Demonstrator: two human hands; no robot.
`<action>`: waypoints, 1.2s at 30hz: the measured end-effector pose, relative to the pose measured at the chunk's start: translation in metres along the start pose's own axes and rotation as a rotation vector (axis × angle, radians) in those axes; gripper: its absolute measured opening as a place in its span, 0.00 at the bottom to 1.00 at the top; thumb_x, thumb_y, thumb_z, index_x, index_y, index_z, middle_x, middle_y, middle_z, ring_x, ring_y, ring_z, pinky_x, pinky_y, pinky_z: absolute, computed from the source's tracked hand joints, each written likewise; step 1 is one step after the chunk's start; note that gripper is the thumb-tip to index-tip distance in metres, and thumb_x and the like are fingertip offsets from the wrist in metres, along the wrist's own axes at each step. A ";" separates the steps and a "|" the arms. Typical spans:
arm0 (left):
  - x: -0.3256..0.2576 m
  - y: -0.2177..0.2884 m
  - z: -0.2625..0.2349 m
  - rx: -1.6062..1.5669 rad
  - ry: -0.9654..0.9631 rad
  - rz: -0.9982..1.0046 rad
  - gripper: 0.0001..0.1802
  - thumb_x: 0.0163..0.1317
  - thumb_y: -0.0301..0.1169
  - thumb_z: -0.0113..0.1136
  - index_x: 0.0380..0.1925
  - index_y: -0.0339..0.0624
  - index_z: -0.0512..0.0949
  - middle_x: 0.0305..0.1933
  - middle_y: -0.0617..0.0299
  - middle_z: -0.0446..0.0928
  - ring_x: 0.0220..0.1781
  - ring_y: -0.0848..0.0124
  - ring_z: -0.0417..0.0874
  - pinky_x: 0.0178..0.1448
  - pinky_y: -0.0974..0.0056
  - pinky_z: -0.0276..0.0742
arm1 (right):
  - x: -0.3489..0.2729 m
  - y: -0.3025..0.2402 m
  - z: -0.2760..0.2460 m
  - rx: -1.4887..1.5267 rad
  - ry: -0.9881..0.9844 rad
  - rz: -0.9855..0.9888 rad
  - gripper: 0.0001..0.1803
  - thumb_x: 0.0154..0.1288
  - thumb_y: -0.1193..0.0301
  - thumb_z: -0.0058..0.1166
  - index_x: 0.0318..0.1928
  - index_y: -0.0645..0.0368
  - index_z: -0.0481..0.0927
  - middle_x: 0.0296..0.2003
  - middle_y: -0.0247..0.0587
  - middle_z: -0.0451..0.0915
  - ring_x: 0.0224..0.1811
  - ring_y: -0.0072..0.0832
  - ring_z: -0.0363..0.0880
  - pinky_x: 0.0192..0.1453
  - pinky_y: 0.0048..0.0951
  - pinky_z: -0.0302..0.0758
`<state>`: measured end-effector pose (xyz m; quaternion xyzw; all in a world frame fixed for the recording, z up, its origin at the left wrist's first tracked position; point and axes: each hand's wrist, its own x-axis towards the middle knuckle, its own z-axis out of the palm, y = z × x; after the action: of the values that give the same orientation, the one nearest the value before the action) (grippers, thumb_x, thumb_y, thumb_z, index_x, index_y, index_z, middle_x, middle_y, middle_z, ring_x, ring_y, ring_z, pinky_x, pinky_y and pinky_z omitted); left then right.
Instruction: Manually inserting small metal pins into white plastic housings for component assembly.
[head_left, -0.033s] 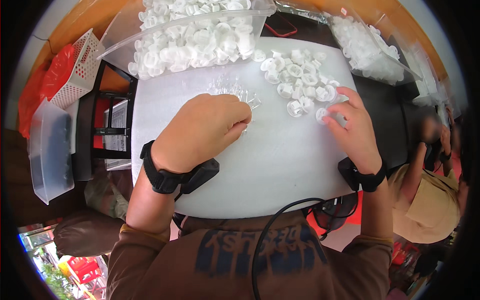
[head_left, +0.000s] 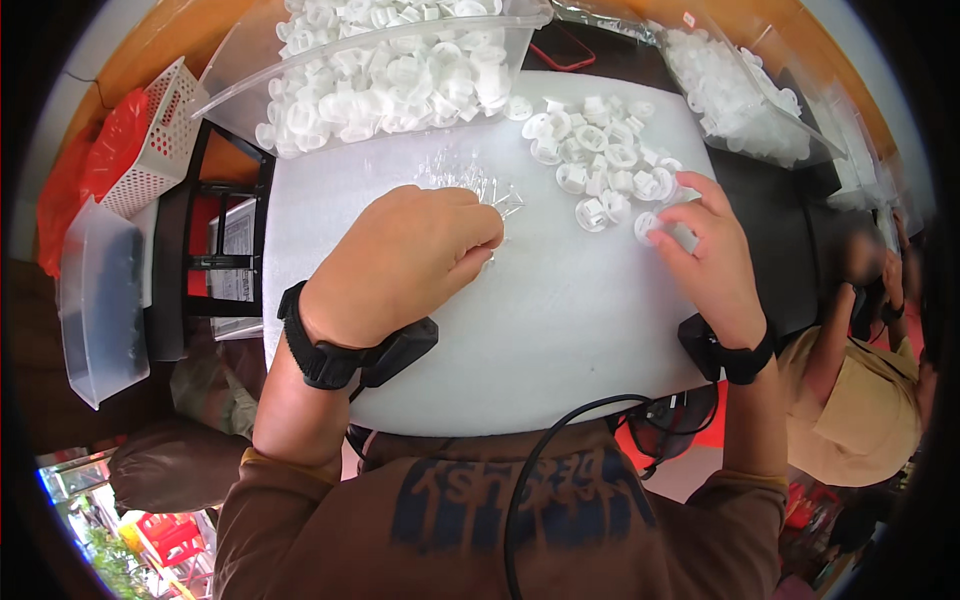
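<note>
My left hand point(head_left: 405, 260) is closed in a pinch, knuckles up, at the near edge of a small pile of thin, shiny, pin-like pieces point(head_left: 465, 180). Its fingertips are hidden, so what they hold does not show. On the right, my right hand point(head_left: 708, 255) has its thumb and index finger on the edge of a white round plastic piece point(head_left: 646, 229), while the other fingers are curved. Just beyond it lies a loose group of similar white round plastic pieces point(head_left: 597, 160), some with raised square parts.
A clear bin point(head_left: 225, 100) full of white plastic pieces stands at the far side of the white padded work surface point(head_left: 520, 350). Another clear container point(head_left: 820, 150) sits far right, near a red-edged phone point(head_left: 565, 55). A black cable point(head_left: 570, 415) crosses near me. Another person sits at right.
My right hand and the round piece have shifted very slightly to the right and away from me. My left hand stays in nearly the same place.
</note>
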<state>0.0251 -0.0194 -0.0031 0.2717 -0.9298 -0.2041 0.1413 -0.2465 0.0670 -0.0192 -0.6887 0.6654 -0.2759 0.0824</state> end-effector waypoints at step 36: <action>0.028 -0.003 0.035 0.260 -0.026 0.035 0.06 0.42 0.24 0.56 0.23 0.42 0.71 0.26 0.61 0.68 0.29 0.63 0.71 0.34 0.62 0.64 | 0.067 -0.054 0.027 1.605 -0.302 0.400 0.21 0.63 0.67 0.40 0.55 0.64 0.64 0.50 0.53 0.71 0.37 0.23 0.77 0.39 0.21 0.73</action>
<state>-0.0095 -0.0265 -0.0311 0.2686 -0.9548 -0.0830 0.0963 -0.1894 0.0014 0.0024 -0.3197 0.3586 -0.5505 0.6828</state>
